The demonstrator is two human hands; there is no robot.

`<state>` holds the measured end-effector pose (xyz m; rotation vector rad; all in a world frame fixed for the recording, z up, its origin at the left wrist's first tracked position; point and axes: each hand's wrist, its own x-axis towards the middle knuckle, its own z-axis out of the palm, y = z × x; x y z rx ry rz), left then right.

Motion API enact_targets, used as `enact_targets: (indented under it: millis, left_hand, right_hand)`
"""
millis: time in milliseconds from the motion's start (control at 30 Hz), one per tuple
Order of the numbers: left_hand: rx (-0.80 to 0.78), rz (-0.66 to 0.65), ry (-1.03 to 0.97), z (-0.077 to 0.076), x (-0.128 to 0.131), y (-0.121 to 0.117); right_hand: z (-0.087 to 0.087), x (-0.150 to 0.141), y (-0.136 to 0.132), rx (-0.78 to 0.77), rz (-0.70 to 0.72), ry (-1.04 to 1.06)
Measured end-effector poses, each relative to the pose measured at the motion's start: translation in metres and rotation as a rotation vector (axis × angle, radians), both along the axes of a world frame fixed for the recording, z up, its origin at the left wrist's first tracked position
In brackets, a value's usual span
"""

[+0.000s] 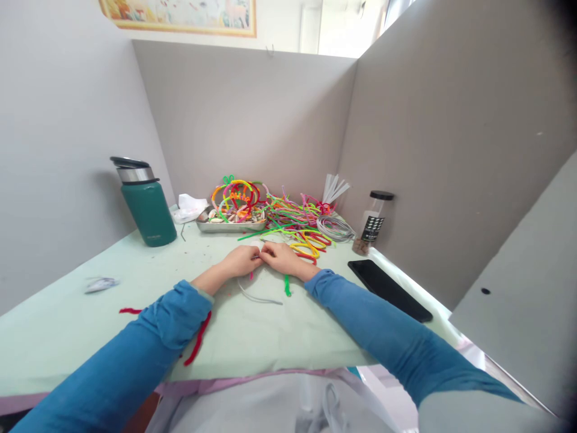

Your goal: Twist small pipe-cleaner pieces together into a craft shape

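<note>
Over the middle of the table, my left hand [244,261] and my right hand [280,258] meet fingertip to fingertip, both closed in a pinch. A thin grey cord [261,300] curves out from under my left hand and its free end lies on the table; my left fingers appear to hold it. What my right fingers pinch is too small and covered to make out. A short green fuzzy stem piece [287,285] lies below my right hand, and a pink bit [251,275] shows by the left. A red fuzzy stem [198,340] lies partly under my left forearm.
Behind my hands stand a metal tray [232,227] of colourful pieces, a heap of fuzzy stems [293,210], yellow loops [306,248] and a grey cord coil [336,229]. A green bottle [148,210] stands left; a clear jar [373,222] and black phone [390,290] are right. Grey partitions [247,108] enclose the table.
</note>
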<state>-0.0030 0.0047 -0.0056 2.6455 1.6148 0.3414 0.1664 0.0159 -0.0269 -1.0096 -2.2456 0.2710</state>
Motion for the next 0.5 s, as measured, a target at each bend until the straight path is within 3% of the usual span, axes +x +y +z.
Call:
enact_targets:
  millis: [500]
  left_hand:
    - [-0.004, 0.005, 0.006, 0.0011, 0.0005, -0.0015]
  right_hand:
    - [-0.0023, -0.0003, 0.0026, 0.0, 0.01, 0.019]
